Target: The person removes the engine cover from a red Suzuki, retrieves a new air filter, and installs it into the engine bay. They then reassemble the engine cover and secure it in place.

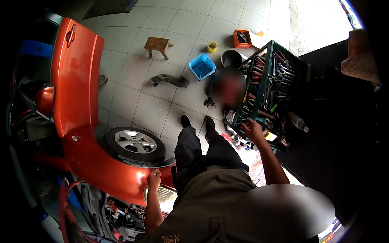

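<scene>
My left hand (154, 178) is closed beside the front fender (101, 170) of an orange-red car, just below the wheel arch trim. A thin dark sliver rises from its fingers; its kind is too small to make out. At the near corner of a green tool cart (263, 81) is my right hand (253, 131), its fingers curled together. Whatever they pinch is too small to name. Wrenches (283, 77) and several pliers and screwdrivers fill the cart's trays. The car's front wheel (137, 142) has a silver rim and is turned outward.
An open car door (75, 77) stands at the left, above the exposed engine bay (125, 212). On the tiled floor are a wooden stool (158, 43), a ribbed hose (168, 79), a blue basin (202, 67), a yellow tape roll (212, 46) and an orange box (242, 38). Spray cans (239, 141) stand below the cart.
</scene>
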`<state>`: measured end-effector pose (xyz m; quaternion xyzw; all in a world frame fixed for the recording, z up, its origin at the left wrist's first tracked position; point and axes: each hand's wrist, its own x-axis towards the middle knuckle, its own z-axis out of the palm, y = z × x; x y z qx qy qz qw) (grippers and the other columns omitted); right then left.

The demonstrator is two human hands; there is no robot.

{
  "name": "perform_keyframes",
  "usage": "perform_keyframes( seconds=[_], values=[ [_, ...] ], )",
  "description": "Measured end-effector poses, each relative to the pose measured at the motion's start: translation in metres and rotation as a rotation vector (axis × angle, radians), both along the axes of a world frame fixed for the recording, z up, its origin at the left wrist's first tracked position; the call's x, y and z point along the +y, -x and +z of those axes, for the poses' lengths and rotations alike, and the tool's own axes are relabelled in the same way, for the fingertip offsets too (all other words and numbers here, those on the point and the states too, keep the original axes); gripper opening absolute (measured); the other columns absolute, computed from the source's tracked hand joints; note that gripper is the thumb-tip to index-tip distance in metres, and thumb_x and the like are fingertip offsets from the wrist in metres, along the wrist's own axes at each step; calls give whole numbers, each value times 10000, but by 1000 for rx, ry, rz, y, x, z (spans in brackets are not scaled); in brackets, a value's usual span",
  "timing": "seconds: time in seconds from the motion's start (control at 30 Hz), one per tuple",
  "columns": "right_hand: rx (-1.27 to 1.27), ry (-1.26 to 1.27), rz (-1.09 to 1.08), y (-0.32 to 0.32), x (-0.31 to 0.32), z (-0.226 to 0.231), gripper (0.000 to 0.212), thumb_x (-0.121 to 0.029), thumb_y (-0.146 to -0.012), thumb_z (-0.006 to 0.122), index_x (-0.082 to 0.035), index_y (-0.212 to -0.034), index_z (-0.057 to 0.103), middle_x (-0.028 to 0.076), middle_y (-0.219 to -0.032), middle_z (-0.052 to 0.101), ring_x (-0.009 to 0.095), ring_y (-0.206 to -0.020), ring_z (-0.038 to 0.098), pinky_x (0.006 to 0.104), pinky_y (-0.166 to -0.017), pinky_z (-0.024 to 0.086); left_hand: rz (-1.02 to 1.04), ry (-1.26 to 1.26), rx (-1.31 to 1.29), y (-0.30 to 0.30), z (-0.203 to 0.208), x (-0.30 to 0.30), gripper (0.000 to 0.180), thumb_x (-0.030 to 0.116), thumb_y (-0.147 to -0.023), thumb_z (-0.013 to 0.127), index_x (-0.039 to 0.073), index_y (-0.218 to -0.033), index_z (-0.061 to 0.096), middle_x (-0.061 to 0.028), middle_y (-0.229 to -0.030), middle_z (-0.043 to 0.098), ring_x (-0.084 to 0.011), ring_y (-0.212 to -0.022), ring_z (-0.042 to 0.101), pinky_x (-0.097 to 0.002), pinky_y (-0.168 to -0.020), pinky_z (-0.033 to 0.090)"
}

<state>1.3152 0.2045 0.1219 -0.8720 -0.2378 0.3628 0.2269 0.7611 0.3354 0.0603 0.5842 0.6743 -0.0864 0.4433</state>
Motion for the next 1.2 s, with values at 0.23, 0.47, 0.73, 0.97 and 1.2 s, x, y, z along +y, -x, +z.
perform_keyframes(
  seconds=[0.23, 0.47, 0.73, 0.97, 1.2],
  values=[
    [0, 161, -106, -41, 78, -47, 310, -282, -849, 622, 20, -913, 645, 192, -818, 685, 320, -787, 687, 390, -713, 521, -25, 170, 5, 31, -74, 66, 322, 265, -912, 568, -10, -1051, 660, -194, -958, 698, -283, -911, 678, -341, -813, 508],
    [38, 241, -194, -34, 179, -81, 365, -310, -830, 633, 43, -924, 626, 226, -827, 680, 355, -805, 683, 404, -741, 519, -12, 76, -73, -2, -87, 247, 206, 184, -936, 563, 3, -985, 648, -83, -846, 681, -151, -766, 634, -306, -690, 503],
    [151, 308, -146, -64, 249, -148, 328, -315, -812, 637, -6, -915, 683, 212, -835, 688, 361, -861, 674, 408, -802, 517, 321, 225, -11, -108, -47, 369, 303, 287, -979, 522, 32, -1112, 619, -61, -968, 663, -126, -780, 605, -274, -673, 509],
    [105, 243, -196, -94, 275, -271, 257, -238, -799, 624, 1, -885, 665, 221, -868, 677, 388, -890, 652, 434, -807, 510, 182, 414, 141, -99, -59, 340, 244, 229, -976, 539, 23, -1065, 637, -35, -869, 654, -83, -709, 576, -226, -612, 482],
    [122, 272, -104, -130, 356, -417, 222, -186, -792, 568, -16, -879, 681, 232, -871, 660, 411, -869, 636, 477, -796, 513, 431, 508, 297, -80, -67, 311, 247, 226, -976, 534, 30, -1101, 616, -57, -894, 660, -105, -714, 582, -268, -634, 497]
  ],
)
